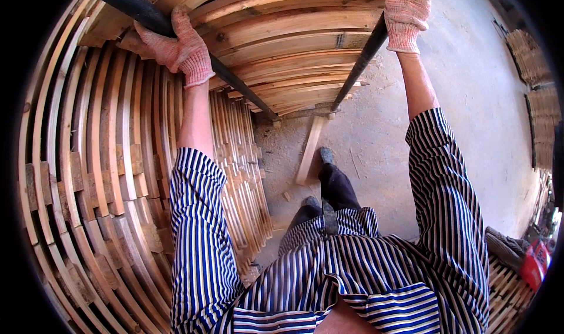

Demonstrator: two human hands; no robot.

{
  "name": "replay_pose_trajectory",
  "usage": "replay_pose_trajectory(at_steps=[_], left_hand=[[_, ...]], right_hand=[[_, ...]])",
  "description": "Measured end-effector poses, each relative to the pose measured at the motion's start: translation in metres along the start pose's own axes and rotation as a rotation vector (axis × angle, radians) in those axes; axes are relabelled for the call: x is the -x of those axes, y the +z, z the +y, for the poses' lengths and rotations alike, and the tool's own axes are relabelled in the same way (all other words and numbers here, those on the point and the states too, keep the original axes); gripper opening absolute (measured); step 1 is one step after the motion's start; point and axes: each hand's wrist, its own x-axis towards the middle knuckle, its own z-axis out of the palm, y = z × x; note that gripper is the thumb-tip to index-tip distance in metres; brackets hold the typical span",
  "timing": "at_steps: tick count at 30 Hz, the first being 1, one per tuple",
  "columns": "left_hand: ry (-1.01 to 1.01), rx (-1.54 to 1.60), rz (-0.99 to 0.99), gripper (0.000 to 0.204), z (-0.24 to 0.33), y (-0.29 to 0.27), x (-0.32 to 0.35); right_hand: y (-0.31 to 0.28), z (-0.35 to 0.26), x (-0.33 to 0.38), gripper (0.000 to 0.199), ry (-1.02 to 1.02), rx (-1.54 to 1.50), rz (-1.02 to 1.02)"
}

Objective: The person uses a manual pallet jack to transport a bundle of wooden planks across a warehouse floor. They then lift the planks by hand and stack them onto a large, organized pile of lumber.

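My left hand (pixel 187 51), in a pinkish knit glove, is closed around a dark round pole (pixel 238 86) at the upper left. The pole passes between its thumb and fingers. At the upper right, my right hand (pixel 405 20), in a matching glove, grips a second dark pole (pixel 363 61); its fingertips are partly hidden. Both poles slant down toward the floor and draw closer together. Stacked light wooden boards (pixel 294 26) lie behind and between them. Both arms are stretched forward in striped sleeves.
A tall stack of wooden slats (pixel 126 146) rises along my left side. On the dusty concrete floor (pixel 464 87), a loose board (pixel 311 149) lies beside my feet. Bundled material (pixel 543 120) stands at the far right, and a red object (pixel 534 263) sits on slats lower right.
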Motion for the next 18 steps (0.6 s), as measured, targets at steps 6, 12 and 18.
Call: replay_pose_trajectory(at_steps=[6, 12, 18], left_hand=[[-0.068, -0.088, -0.008, 0.083, 0.004, 0.005, -0.005], [-0.04, -0.161, -0.003, 0.084, -0.002, -0.007, -0.009], [0.006, -0.104, -0.003, 0.086, 0.004, 0.0, -0.004]], right_hand=[[-0.003, 0.013, -0.003, 0.036, -0.046, 0.095, -0.005], [0.003, -0.001, 0.002, 0.036, -0.054, 0.06, -0.005], [-0.006, 0.001, 0.001, 0.036, -0.059, 0.058, 0.001]])
